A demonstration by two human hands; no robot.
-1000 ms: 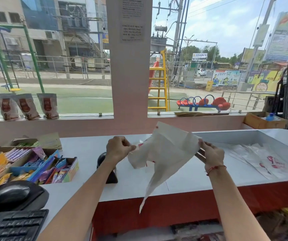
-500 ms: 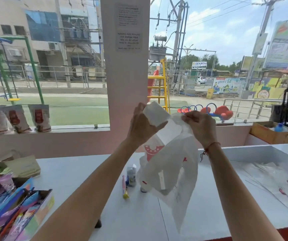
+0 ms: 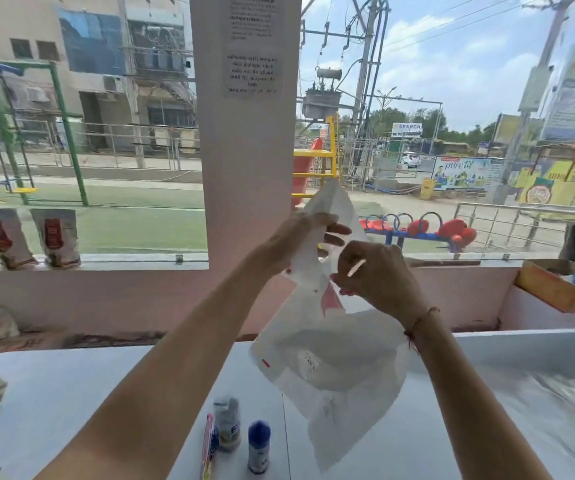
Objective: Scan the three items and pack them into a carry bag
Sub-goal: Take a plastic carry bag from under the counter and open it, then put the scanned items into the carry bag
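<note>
I hold a thin white carry bag (image 3: 334, 362) with red print up in the air above the white counter (image 3: 71, 403). My left hand (image 3: 296, 237) pinches its upper edge, and my right hand (image 3: 379, 275) grips the top just to the right. The bag hangs limp below both hands. On the counter under my left forearm stand three items: a flat pink and yellow tube (image 3: 207, 445), a small clear pouch (image 3: 227, 424) and a small white bottle with a blue cap (image 3: 258, 446).
A stack of flat plastic bags (image 3: 556, 403) lies in a recessed tray on the right. A cardboard box (image 3: 556, 285) with a blue-capped bottle sits at the back right. Pouches (image 3: 55, 237) lean on the left window sill. A pillar (image 3: 248, 133) rises straight ahead.
The bag has been raised off the counter and my hands have come close together at its top. My view has tilted up and closer, so the three items show below.
</note>
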